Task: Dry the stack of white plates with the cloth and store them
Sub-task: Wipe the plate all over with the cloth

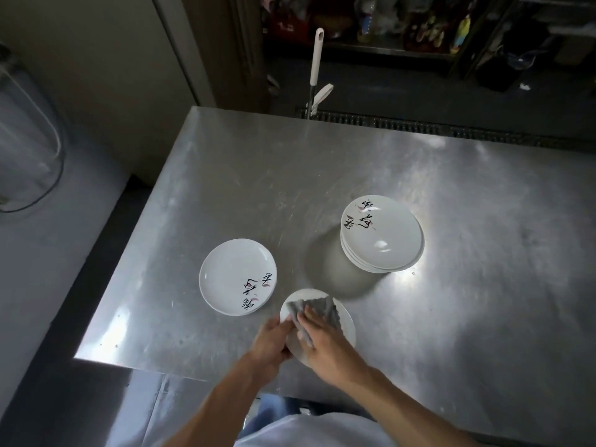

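Across the brushed stainless-steel worktop [451, 317], the biggest thing is the stack of white shallow plates with brush-script lettering [383, 235], standing right of centre, its rims not quite in line. Well apart to the left lies a single white plate with the same lettering [232, 272], face up and not far from the worktop's left edge. Between them and nearer the person is a third white plate [348, 330], which seems lifted off the surface and tilted, close to the front edge. A crumpled grey cloth [325, 309] covers its upper part.

The left hand [272, 341] grips this plate's near-left rim, fingers curled round the edge. The right hand [325, 343] lies on the cloth, its fingers [311, 317] fairly straight and pressing down; whether the thumb pinches the cloth I cannot tell.

The main risk is a dropped plate. One rim grip carries all the weight while the other hand pushes against it, and a wet glaze would slide easily. So near the front edge, a slip would probably send it to the floor. The cloth reaches only part of the face, so damp patches could be stored. A careless reach to the uneven stack could nudge its top plates off.
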The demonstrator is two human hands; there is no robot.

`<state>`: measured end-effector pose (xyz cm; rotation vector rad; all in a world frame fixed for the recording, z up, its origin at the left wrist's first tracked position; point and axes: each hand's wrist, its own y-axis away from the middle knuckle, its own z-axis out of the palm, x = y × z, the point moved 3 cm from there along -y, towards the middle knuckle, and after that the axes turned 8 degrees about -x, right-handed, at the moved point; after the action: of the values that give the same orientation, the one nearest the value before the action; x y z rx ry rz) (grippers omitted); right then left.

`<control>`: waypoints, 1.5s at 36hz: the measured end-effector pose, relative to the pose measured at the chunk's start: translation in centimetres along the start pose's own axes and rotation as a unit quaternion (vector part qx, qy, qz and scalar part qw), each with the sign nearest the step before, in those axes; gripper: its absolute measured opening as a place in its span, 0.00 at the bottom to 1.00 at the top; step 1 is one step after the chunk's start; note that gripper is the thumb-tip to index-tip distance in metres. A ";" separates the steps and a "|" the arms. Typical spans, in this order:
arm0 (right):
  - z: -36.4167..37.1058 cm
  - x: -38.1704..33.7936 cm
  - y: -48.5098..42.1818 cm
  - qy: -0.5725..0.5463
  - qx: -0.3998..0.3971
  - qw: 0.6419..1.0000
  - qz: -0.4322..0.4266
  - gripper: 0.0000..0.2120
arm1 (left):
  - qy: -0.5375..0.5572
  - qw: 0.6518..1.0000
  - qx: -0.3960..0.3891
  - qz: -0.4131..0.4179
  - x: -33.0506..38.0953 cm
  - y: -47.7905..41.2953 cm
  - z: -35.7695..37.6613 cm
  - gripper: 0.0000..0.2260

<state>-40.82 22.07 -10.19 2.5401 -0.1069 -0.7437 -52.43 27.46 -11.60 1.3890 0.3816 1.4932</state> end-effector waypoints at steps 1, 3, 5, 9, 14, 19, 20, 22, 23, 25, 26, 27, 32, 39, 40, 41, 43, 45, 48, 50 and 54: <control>0.1 0.4 0.8 -0.015 -0.003 1.000 -0.026 0.26 | 0.004 1.000 0.002 -0.003 -0.2 -0.1 -0.2 0.10; 0.5 1.5 2.5 -0.056 -0.018 0.997 -0.057 0.24 | 0.011 1.000 0.007 -0.008 -0.6 -0.2 -0.6 0.10; 0.7 2.7 3.7 -0.074 -0.028 0.995 -0.067 0.23 | 0.007 1.000 0.004 -0.009 -1.0 -0.1 -0.8 0.11; 0.5 5.0 3.6 -0.062 -0.029 0.997 -0.021 0.25 | -0.008 1.000 -0.009 -0.004 -1.6 0.3 -0.7 0.11; -1.1 5.2 0.1 -0.172 0.027 0.980 0.092 0.23 | -0.011 1.000 -0.029 0.006 -1.7 0.7 -0.7 0.13; 0.2 1.4 -1.2 -0.110 0.014 0.989 -0.096 0.22 | -0.072 0.995 -0.059 0.024 -1.1 0.5 0.1 0.14; 0.6 1.4 -1.0 -0.105 0.002 0.989 -0.108 0.23 | -0.077 0.995 -0.058 0.027 -0.9 0.4 0.2 0.15; 0.2 2.5 -1.3 -0.105 0.029 0.989 -0.105 0.22 | -0.064 0.996 -0.049 0.026 -0.9 0.4 0.0 0.13; -0.2 3.4 -1.7 -0.097 0.056 0.990 -0.083 0.21 | -0.052 0.998 -0.041 0.023 -1.0 0.5 -0.2 0.13; -0.7 4.7 -2.0 -0.074 0.064 0.995 -0.019 0.22 | -0.041 0.998 -0.037 0.019 -1.0 0.5 -0.3 0.14; -0.6 4.7 -1.9 -0.062 0.043 0.997 -0.032 0.23 | -0.044 0.998 -0.042 0.020 -0.9 0.6 -0.2 0.13; -0.3 4.4 -1.6 -0.057 0.019 0.996 -0.068 0.24 | -0.054 0.997 -0.051 0.023 -0.8 0.7 -0.1 0.13; -1.0 4.6 -1.3 -0.085 0.039 0.993 -0.073 0.25 | -0.065 0.995 -0.068 0.021 -0.3 0.6 0.2 0.13; -1.2 3.1 -0.8 -0.066 0.024 0.985 -0.158 0.23 | -0.046 0.997 -0.037 0.050 -0.6 0.6 0.5 0.16; -1.7 3.6 -1.3 -0.087 0.048 0.987 -0.124 0.22 | -0.016 0.998 -0.015 0.054 -1.2 0.5 0.5 0.14; -2.2 4.0 -1.8 -0.111 0.067 0.989 -0.069 0.21 | 0.019 0.998 0.000 0.057 -1.7 0.4 0.5 0.13; -2.9 4.4 -2.5 -0.166 0.080 0.983 0.016 0.22 | 0.083 0.995 -0.006 0.058 -2.5 0.7 1.2 0.14; -2.7 3.8 -2.5 -0.175 0.079 0.981 -0.008 0.22 | 0.112 0.991 -0.037 0.056 -2.8 1.0 1.8 0.18; -2.0 1.6 -1.2 -0.139 0.032 0.979 -0.143 0.22 | 0.115 0.990 -0.054 0.066 -2.4 1.0 1.6 0.18; -1.2 1.4 -0.9 -0.091 0.004 0.976 -0.199 0.23 | 0.097 0.991 -0.061 0.069 -2.2 1.0 1.2 0.15; -2.1 2.9 -1.8 -0.112 0.049 0.989 -0.088 0.23 | 0.067 0.993 -0.073 0.059 -1.6 0.8 0.3 0.16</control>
<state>-37.36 23.91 -10.93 2.5723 0.0062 -1.1181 -52.83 25.67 -11.79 1.2175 0.2714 1.6816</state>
